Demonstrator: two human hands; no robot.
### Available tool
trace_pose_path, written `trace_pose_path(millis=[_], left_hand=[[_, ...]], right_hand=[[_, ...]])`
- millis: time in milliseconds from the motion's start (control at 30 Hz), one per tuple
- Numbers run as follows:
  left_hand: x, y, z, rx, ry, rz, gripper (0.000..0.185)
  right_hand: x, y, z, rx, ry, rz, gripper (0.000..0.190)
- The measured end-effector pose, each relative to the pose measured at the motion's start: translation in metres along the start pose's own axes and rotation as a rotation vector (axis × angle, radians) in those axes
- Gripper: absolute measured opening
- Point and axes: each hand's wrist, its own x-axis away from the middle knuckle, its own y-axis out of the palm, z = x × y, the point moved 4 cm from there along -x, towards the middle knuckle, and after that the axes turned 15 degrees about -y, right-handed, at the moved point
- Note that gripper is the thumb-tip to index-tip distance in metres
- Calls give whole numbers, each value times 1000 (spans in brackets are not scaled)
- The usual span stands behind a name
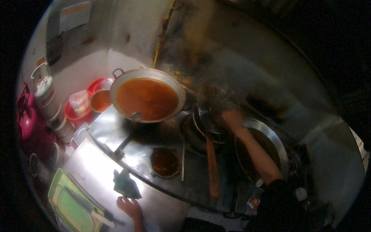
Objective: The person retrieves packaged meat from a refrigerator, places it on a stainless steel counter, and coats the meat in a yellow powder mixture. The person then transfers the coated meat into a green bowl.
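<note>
My left hand (pixel 129 206) is low over the steel counter, its fingertips at the edge of a crumpled dark green cloth (pixel 126 184). Whether they pinch the cloth is unclear. My right hand (pixel 233 119) reaches across a wide metal basin (pixel 279 145) of dark liquid. Motion blurs it beside dark pans (pixel 200 119) and a wire strainer (pixel 223 90), so its grip cannot be made out. A wooden handle (pixel 213 171) sticks out from the pans towards me. Left of them stands a large wok (pixel 179 101) of orange-brown liquid, a ladle bowl (pixel 136 116) at its near rim.
A small pot (pixel 164 162) of dark liquid sits on the stove top, beside a thin rod (pixel 183 162). At lower left, a knife (pixel 82 201) lies on green cutting boards (pixel 69 207). Red tubs (pixel 76 116) and a pink gas cylinder (pixel 27 124) stand farther left.
</note>
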Motion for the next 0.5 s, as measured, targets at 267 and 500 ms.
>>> trace_pose_path(millis=[267,500], left_hand=[[-2,-6,6,-2,67,97,43],[-9,6,-3,-19,24,80,45]], right_hand=[[-62,-37,59,-641,565,318,34],[-232,56,0,-81,-104,246,24]])
